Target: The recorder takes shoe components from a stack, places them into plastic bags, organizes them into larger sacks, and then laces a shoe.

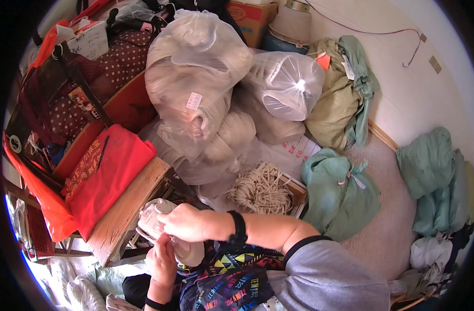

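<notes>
**Both hands on a pale shoe upper amid stacked bags**

Head view: near the bottom centre, the right hand (182,222) reaches in from the right, fingers curled closed over the top of a pale grey-white shoe upper (154,217). A black wristband (239,229) sits on that wrist, and a grey sleeve (330,274) covers the upper arm. The left hand (163,262) comes up from the lower edge just beneath, its fingers bent up against the underside of the same piece, so the two hands grip it between them. How tightly the left fingers close cannot be told, since the right hand hides their tips. The shoe upper lies just over the person's lap, touching the near corner of a wooden board (128,207) to its left.

On that board rests a folded red cloth bag (105,173), with a dark polka-dot bag (117,62) farther off to the left. Far centre, large clear plastic sacks (195,78) of pale material are piled together. Just right of the hands, an open box holds a tangle of cream cord (260,189). Beside it to the right lies a tied green cloth bundle (338,192), and more green bundles (434,171) sit well apart at the far right on the beige carpet (387,228).
</notes>
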`<move>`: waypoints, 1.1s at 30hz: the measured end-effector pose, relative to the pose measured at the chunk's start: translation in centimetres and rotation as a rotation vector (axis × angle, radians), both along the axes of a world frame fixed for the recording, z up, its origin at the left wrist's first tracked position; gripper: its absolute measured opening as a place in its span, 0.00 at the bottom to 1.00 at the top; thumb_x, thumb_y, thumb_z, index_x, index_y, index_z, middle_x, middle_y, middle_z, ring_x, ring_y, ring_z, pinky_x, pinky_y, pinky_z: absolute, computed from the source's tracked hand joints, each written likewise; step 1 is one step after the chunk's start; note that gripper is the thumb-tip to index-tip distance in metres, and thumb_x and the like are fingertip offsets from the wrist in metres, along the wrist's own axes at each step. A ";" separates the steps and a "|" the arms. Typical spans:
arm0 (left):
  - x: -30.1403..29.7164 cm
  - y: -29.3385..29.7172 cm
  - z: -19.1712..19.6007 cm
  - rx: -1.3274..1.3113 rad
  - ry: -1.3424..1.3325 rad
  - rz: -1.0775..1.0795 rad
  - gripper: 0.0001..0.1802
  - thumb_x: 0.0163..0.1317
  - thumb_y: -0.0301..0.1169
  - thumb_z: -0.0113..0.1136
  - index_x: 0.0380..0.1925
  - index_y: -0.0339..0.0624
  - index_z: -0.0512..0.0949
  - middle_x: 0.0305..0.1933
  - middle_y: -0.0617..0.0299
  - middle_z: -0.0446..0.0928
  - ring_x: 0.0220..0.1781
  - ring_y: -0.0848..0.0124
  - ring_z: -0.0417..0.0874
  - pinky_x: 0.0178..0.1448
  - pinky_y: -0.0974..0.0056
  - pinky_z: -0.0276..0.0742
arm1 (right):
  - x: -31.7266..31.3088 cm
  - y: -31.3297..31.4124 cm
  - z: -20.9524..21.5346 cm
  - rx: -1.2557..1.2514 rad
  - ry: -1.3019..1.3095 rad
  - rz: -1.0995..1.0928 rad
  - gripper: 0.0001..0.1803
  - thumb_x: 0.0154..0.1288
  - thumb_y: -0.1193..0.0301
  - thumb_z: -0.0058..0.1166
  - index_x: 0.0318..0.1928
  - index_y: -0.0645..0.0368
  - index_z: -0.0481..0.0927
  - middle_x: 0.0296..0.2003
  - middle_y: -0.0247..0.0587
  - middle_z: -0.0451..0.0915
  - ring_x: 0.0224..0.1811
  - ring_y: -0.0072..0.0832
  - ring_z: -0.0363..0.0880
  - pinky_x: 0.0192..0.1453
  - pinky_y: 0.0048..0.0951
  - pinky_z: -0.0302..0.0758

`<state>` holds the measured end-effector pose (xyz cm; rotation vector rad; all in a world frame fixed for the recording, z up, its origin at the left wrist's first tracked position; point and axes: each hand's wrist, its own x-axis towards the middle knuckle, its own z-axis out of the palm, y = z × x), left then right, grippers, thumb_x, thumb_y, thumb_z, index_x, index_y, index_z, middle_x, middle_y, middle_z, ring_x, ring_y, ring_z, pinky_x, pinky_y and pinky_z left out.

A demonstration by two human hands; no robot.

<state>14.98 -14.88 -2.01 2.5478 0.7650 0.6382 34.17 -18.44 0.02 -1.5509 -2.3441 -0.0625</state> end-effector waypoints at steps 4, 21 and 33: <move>0.6 0.2 0.4 0.059 0.066 -0.065 0.11 0.60 0.22 0.55 0.43 0.41 0.71 0.29 0.52 0.79 0.25 0.55 0.81 0.28 0.56 0.75 | 1.8 0.5 -0.6 -0.234 0.144 0.142 0.12 0.45 0.68 0.62 0.33 0.58 0.81 0.35 0.43 0.74 0.35 0.38 0.82 0.33 0.36 0.81; -0.5 1.0 0.7 0.007 0.033 -0.057 0.14 0.61 0.25 0.52 0.47 0.45 0.71 0.35 0.56 0.80 0.28 0.60 0.83 0.29 0.58 0.78 | 2.9 3.9 2.3 -0.609 0.088 0.329 0.17 0.48 0.65 0.64 0.37 0.57 0.77 0.38 0.44 0.71 0.40 0.43 0.77 0.40 0.42 0.75; 0.7 0.6 0.7 -0.031 0.057 0.002 0.11 0.61 0.23 0.53 0.44 0.42 0.72 0.30 0.49 0.80 0.29 0.49 0.81 0.30 0.53 0.76 | 2.7 1.9 -0.3 -0.372 0.367 0.276 0.19 0.40 0.68 0.68 0.34 0.57 0.76 0.36 0.42 0.72 0.35 0.44 0.78 0.36 0.42 0.75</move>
